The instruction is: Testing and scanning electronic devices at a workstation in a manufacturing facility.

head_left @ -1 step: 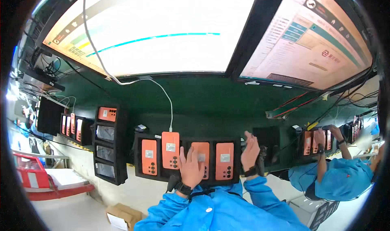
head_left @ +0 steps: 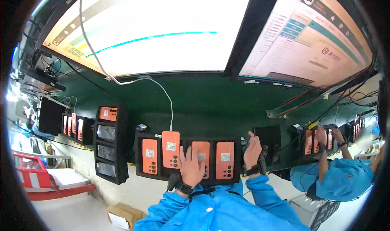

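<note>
The left hand [head_left: 191, 170] is spread, with its palm down, over the lower part of the third coral smartphone [head_left: 201, 150] in a black foam tray [head_left: 138, 158]. Its fingers also reach the lower right edge of the second coral smartphone [head_left: 170, 145]; how firmly they press, I cannot tell. The right hand [head_left: 252, 152] is held just beside the right end of this tray, with its fingers extended and a little bent, and I see nothing pinched in it.

The tray is on the green desk [head_left: 203, 97], at the near edge. Its four smartphones lie back side up, and the second one sits higher than the others, with a white cable [head_left: 169, 103] at its top end. The first coral smartphone [head_left: 149, 152] is at the left, the fourth coral smartphone [head_left: 224, 162] at the right.

Further left is a four-compartment black tray [head_left: 97, 150]; its top compartment holds another coral smartphone [head_left: 108, 113]. Behind stands a wide monitor [head_left: 162, 28]. At far right, a co-worker in blue [head_left: 345, 178] reaches to other phones.
</note>
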Demonstrator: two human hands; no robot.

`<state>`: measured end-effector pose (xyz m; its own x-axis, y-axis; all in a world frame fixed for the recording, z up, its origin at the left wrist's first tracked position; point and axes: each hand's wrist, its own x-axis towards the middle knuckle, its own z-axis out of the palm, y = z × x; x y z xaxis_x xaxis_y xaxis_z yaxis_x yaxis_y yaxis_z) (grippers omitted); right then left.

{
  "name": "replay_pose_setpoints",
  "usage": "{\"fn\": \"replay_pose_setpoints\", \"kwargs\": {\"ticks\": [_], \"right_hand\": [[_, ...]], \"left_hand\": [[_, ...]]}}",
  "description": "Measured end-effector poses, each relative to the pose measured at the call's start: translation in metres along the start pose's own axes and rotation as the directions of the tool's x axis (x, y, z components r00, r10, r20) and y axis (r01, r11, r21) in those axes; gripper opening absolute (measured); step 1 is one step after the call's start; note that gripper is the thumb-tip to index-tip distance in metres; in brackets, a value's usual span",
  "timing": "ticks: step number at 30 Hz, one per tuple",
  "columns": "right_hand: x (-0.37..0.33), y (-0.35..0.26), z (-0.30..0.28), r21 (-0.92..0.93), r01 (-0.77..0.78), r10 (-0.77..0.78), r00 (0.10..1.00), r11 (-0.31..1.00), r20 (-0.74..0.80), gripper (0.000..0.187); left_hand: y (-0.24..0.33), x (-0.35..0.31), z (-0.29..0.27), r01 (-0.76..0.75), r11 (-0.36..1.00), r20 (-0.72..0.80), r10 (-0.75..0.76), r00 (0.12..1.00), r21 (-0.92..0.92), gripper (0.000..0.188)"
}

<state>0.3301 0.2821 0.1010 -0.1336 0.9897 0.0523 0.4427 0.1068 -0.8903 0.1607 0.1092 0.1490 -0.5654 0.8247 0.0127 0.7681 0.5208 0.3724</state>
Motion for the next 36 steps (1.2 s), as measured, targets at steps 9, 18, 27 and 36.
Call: {"fn": "replay_pose_setpoints", "kwargs": {"ticks": [9, 18, 27, 36], "right_hand": [[-0.044, 0.156, 0.024, -0.062, -0.317, 0.323, 0.929, 0.946, 0.182, 0.043], [-0.065, -0.021, -0.037, 0.492, -0.301, 0.208, 0.95, 0.817, 0.235, 0.015], [-0.153, -0.064, 0.025, 0.267, -0.493, 0.304, 0.795, 0.828, 0.525, 0.029], [-0.152, -0.075, 0.025, 0.326, -0.519, 0.311, 0.798, 0.79, 0.517, 0.033]], "left_hand": [[-0.015, 0.001, -0.007, 0.125, 0.985, 0.191, -0.101, 0.976, -0.118, 0.061], [-0.064, 0.008, -0.002, -0.177, 0.969, 0.11, 0.198, 0.974, -0.175, 0.045], [-0.072, 0.008, -0.014, -0.233, 0.936, 0.124, 0.272, 0.954, -0.265, 0.051], [-0.074, 0.008, -0.005, -0.234, 0.936, 0.102, 0.268, 0.958, -0.261, 0.063]]}}
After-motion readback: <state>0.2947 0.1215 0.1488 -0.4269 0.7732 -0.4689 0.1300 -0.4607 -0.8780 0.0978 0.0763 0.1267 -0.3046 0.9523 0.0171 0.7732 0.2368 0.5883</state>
